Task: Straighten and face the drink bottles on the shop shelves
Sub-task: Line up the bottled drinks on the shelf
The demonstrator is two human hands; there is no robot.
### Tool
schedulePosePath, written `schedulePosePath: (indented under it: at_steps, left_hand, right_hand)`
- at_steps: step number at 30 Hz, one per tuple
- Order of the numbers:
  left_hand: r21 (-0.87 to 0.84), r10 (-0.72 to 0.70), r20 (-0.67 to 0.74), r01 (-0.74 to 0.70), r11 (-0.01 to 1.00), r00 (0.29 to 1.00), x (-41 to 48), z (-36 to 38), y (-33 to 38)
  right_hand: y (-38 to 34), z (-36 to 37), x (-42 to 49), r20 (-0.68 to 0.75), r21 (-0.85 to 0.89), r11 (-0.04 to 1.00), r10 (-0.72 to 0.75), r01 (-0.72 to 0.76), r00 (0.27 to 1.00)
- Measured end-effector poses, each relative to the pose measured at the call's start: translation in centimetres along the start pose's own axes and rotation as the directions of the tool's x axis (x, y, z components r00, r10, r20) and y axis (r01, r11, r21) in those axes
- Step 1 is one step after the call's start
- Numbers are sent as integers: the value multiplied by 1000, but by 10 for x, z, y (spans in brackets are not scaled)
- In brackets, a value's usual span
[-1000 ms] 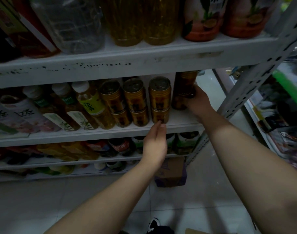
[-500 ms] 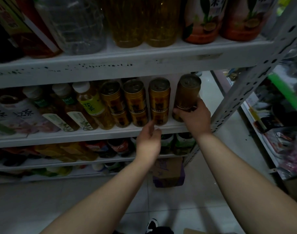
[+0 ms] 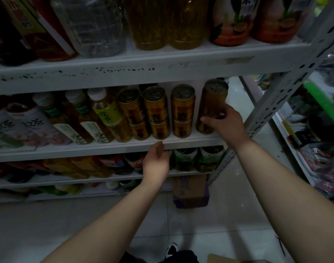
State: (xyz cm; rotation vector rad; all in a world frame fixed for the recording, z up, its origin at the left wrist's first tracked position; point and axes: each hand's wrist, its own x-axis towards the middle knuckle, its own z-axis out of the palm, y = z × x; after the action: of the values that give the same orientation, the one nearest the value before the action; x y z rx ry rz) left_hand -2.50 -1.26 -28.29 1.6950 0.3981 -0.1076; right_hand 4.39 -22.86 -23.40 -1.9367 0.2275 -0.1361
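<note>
My right hand point(image 3: 222, 124) is clamped round the lower half of a tall brown-gold metal drink can point(image 3: 212, 99). The can is at the right end of the white metal middle shelf point(image 3: 105, 147), a small gap from the stacked short gold cans point(image 3: 182, 109). My left hand point(image 3: 156, 161) holds nothing, fingers loosely curled just under the shelf's front lip.
</note>
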Motion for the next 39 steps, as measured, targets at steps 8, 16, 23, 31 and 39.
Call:
schedulePosePath:
  at_steps: [8, 16, 23, 31, 39]
  left_hand:
    - [111, -10, -37, 14, 994, 999, 1, -10, -18]
    - [249, -19, -23, 24, 968, 1000, 7, -33, -42]
    - [524, -31, 52, -1, 852, 998, 16, -55, -63]
    - [539, -22, 47, -6, 842, 999, 9, -85, -96]
    - [558, -69, -33, 75, 826, 997, 14, -115, -135]
  right_hand:
    - [-1, 5, -3, 9, 26, 1000, 7, -7, 1000]
    - [49, 18, -59, -440, -94, 989, 61, -113, 896]
    - [112, 24, -66, 68, -537, 833, 200, -133, 977]
    - [113, 35, -16, 62, -839, 526, 346, -139, 936]
    - [141, 33, 2, 185, -431, 877, 314, -210, 931]
